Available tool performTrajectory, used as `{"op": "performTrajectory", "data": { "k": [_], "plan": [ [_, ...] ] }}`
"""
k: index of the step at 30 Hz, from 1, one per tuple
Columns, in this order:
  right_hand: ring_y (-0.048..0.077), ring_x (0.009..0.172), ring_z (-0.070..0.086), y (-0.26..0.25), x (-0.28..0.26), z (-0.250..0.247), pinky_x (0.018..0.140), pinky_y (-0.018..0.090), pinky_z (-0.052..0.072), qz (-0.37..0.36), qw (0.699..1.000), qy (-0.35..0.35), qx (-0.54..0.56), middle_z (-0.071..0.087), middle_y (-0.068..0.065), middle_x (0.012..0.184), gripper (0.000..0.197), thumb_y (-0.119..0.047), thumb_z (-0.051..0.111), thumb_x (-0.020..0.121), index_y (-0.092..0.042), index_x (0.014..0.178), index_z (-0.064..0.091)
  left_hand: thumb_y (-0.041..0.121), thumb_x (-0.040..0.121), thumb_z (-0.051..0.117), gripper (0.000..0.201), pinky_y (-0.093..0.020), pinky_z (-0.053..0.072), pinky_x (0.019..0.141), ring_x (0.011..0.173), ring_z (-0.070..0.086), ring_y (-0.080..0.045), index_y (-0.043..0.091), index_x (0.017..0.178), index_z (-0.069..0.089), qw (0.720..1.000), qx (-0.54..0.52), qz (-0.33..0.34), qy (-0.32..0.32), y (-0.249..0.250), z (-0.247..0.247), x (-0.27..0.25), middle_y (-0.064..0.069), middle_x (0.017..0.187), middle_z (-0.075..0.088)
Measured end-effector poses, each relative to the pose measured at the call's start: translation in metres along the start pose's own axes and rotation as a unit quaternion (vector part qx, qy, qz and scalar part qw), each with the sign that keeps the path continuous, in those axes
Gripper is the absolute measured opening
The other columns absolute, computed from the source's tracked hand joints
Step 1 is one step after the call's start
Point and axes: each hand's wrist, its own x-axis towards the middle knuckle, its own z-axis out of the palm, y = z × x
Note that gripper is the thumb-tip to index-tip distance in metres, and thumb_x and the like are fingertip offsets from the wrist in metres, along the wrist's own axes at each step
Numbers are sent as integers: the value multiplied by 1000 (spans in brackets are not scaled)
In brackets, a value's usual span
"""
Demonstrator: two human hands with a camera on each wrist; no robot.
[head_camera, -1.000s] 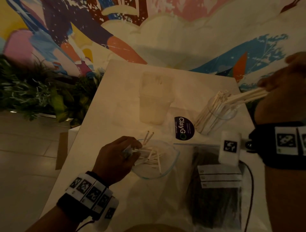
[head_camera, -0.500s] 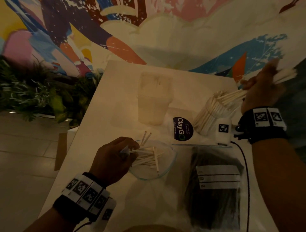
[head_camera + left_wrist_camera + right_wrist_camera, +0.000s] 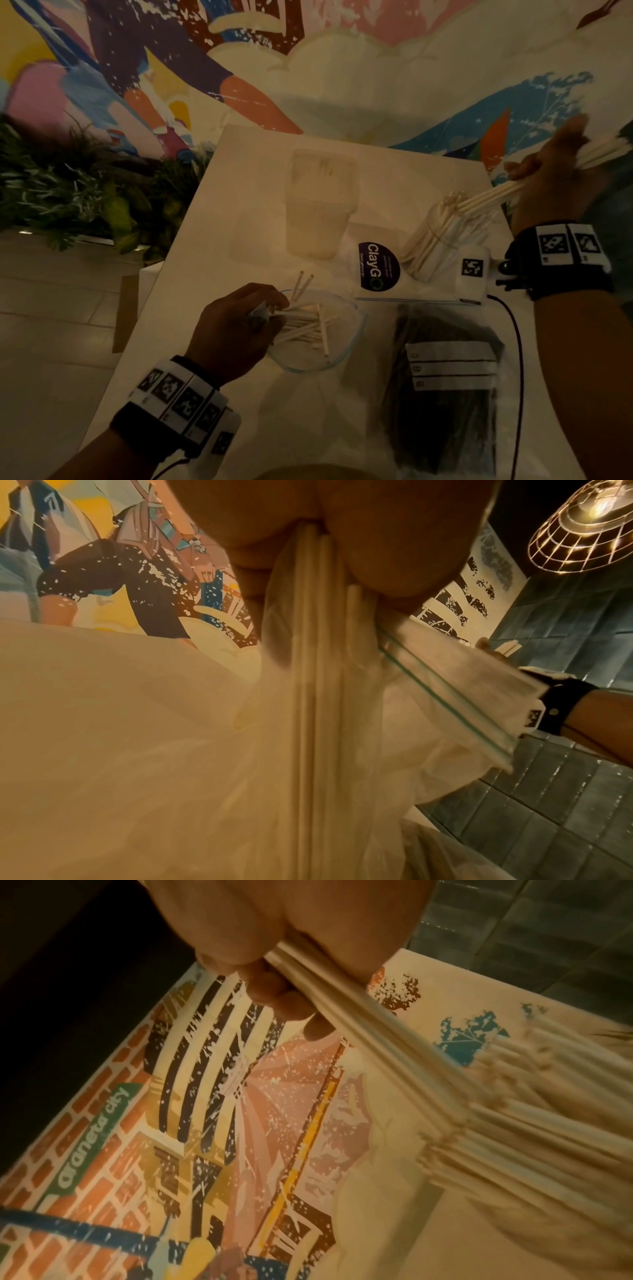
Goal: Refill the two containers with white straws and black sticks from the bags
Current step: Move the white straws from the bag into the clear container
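My right hand [image 3: 555, 178] grips a bundle of white straws [image 3: 486, 198] at the table's far right. The bundle's tips reach the top of a clear round container [image 3: 442, 240] packed with white straws. In the right wrist view my fingers [image 3: 274, 988] curl round the bundle [image 3: 359, 1015], which slants toward the container's straws [image 3: 548, 1123]. My left hand [image 3: 239, 325] pinches the mouth of a clear bag [image 3: 318, 332] holding loose white straws. In the left wrist view those straws [image 3: 318, 669] run between my fingers. A zip bag of black sticks [image 3: 445, 394] lies flat at the front right. A square translucent container [image 3: 322, 205] stands behind.
A round dark ClayGo sticker [image 3: 378, 267] lies on the white table [image 3: 212, 260] between the containers. A cable [image 3: 517, 342] runs from my right wrist across the stick bag. Plants [image 3: 68, 192] stand left of the table, and a painted wall is behind it.
My right hand has drawn back from the camera to the far right with the straw bundle, whose tips stay at the round container. The left hand has hardly moved.
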Motion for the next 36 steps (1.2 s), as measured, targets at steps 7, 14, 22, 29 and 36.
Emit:
{"op": "performTrajectory", "data": {
  "k": [7, 14, 22, 29, 36],
  "plan": [
    [13, 43, 49, -6, 2, 2, 75, 43, 57, -2, 998, -11, -58, 47, -6, 39, 50, -51, 47, 92, -35, 47, 61, 36, 80, 57, 15, -38, 56, 68, 82, 67, -21, 31, 94, 58, 1000, 17, 7, 8, 1, 0, 0, 6, 98, 66],
    [23, 50, 54, -1, 8, 1, 78, 47, 55, -3, 997, 0, -79, 53, -3, 42, 53, -53, 46, 92, -37, 44, 59, 38, 78, 58, 18, -35, 56, 69, 83, 66, -18, 32, 95, 58, 1000, 25, 2, 6, 0, 1, -1, 8, 99, 67],
    [20, 46, 54, 6, 18, -2, 73, 44, 57, -23, 994, -26, -102, 59, -2, 45, 56, -53, 47, 93, -24, 46, 57, 38, 78, 58, 19, -35, 57, 70, 83, 67, -19, 31, 96, 59, 1000, 23, 1, 11, -1, 1, -1, 7, 100, 67],
    [19, 47, 56, 12, 18, -8, 67, 35, 57, -20, 996, -26, -82, 62, -2, 50, 48, -47, 46, 95, -25, 54, 56, 37, 79, 58, 18, -35, 57, 68, 82, 66, -19, 30, 95, 60, 999, 32, 4, 12, -1, 1, -1, 6, 98, 67],
    [20, 66, 62, 39, 2, -11, 78, 30, 52, 22, 983, -59, -171, 65, 0, 63, 39, -45, 45, 93, -25, 62, 56, 36, 80, 58, 14, -36, 56, 66, 81, 66, -21, 31, 93, 58, 999, 30, 10, 11, 0, 1, -1, 6, 97, 66]
  ]
}}
